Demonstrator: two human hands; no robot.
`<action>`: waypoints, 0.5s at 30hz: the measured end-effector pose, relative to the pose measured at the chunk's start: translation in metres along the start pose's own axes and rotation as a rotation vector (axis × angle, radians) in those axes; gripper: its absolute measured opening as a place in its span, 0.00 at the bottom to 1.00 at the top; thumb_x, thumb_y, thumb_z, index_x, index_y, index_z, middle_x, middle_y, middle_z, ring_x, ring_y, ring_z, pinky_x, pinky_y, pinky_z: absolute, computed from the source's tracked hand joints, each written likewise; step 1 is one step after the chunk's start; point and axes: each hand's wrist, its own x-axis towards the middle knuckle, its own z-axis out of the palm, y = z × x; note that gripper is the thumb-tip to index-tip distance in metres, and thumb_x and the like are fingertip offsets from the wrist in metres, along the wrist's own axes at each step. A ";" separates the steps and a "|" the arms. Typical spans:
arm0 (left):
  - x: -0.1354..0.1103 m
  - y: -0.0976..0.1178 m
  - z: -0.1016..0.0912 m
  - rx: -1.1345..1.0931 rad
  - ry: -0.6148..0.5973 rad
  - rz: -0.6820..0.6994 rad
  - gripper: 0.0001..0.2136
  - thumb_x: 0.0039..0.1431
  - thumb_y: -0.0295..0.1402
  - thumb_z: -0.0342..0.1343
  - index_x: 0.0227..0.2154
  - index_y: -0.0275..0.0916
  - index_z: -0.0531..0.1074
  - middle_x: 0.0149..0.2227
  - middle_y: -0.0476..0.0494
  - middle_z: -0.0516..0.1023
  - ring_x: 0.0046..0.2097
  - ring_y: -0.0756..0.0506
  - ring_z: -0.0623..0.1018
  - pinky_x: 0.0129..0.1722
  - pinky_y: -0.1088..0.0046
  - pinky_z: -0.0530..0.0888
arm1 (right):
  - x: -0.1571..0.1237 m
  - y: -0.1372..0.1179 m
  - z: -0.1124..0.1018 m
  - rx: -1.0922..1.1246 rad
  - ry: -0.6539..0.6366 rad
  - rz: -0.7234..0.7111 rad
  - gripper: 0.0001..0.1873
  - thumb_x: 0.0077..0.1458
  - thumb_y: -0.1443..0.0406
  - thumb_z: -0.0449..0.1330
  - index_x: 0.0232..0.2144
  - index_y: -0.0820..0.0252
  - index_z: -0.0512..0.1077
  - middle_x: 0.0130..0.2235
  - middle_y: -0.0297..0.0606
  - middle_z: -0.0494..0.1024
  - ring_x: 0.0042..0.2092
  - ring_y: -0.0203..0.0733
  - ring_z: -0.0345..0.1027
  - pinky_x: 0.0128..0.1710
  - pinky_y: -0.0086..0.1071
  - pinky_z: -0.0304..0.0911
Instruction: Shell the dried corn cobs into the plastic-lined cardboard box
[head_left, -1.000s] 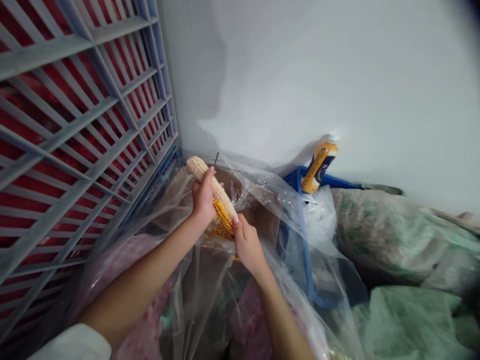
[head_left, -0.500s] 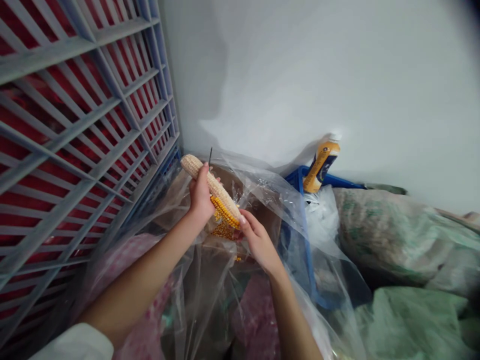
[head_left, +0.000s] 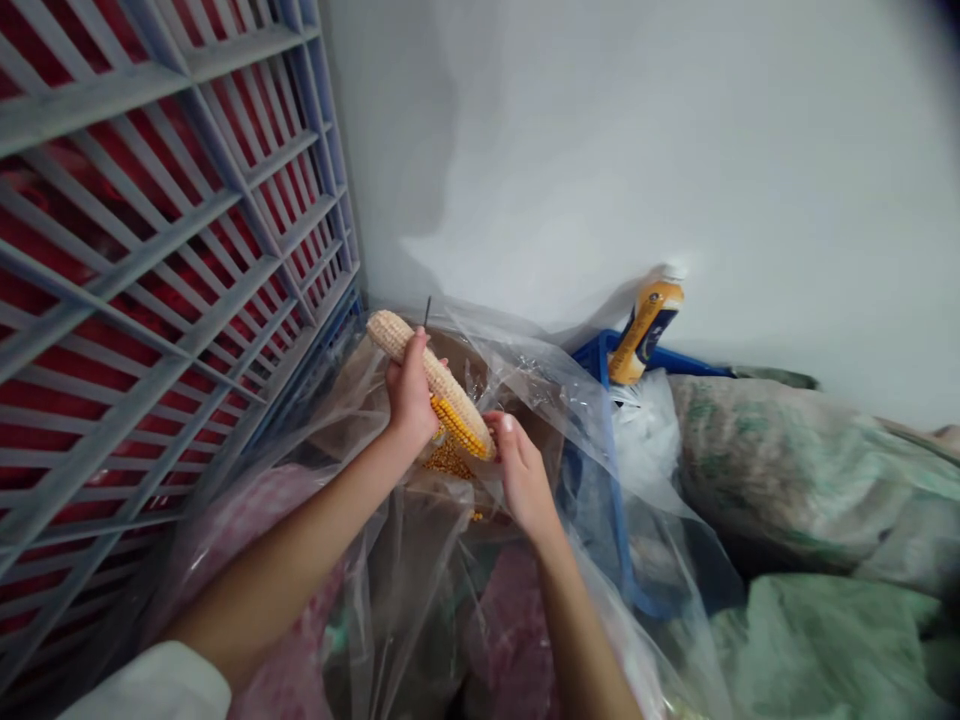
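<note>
A corn cob (head_left: 453,388) slants down to the right over a plastic-lined box. Most of its upper side is bare and pale, while rows of yellow kernels (head_left: 461,428) cling along its lower right side. My left hand (head_left: 410,388) is wrapped round the middle of the cob. At the lower right end, my right hand (head_left: 519,465) has its fingers curled against the tip, thumb raised. A thin dark rod (head_left: 427,311) sticks up just behind my left thumb; what holds it is hidden. Loose corn kernels (head_left: 448,460) lie below the cob.
Clear plastic sheeting (head_left: 420,560) drapes over the box and my lap. A grey slatted crate (head_left: 247,190) rises at left. To the right stand a blue crate (head_left: 621,540), a yellow bottle (head_left: 646,330), a stained woven sack (head_left: 780,460) and a green sack (head_left: 832,640). A white wall (head_left: 600,150) closes the back.
Both hands and the cob have shifted slightly right. My right thumb has lifted from the kernels, and the fingers have curled at the cob's end.
</note>
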 end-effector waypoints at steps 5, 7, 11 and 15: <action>0.007 0.005 -0.001 -0.007 0.037 0.019 0.13 0.41 0.41 0.58 0.26 0.38 0.67 0.25 0.52 0.67 0.24 0.53 0.70 0.24 0.78 0.68 | -0.006 -0.001 0.009 -0.229 -0.052 -0.142 0.17 0.58 0.56 0.43 0.35 0.60 0.65 0.32 0.37 0.69 0.34 0.37 0.62 0.34 0.29 0.54; 0.007 0.004 -0.001 0.002 0.039 0.023 0.13 0.41 0.41 0.58 0.26 0.37 0.66 0.24 0.52 0.66 0.24 0.53 0.70 0.24 0.78 0.68 | -0.008 0.002 0.018 -0.239 0.006 -0.121 0.17 0.59 0.56 0.40 0.31 0.60 0.63 0.29 0.35 0.67 0.32 0.36 0.60 0.32 0.28 0.53; 0.004 -0.001 -0.002 0.015 0.039 0.042 0.14 0.40 0.41 0.58 0.26 0.37 0.65 0.23 0.53 0.65 0.23 0.53 0.70 0.24 0.77 0.69 | -0.008 0.007 0.030 -0.139 0.111 -0.054 0.19 0.59 0.55 0.38 0.26 0.59 0.60 0.27 0.32 0.65 0.29 0.34 0.57 0.29 0.27 0.51; 0.001 -0.004 -0.002 -0.006 -0.018 0.053 0.15 0.39 0.42 0.59 0.26 0.37 0.65 0.23 0.53 0.65 0.23 0.54 0.69 0.25 0.77 0.69 | -0.004 0.007 0.026 0.044 0.146 0.085 0.25 0.57 0.51 0.37 0.25 0.60 0.63 0.26 0.34 0.67 0.28 0.35 0.58 0.29 0.28 0.53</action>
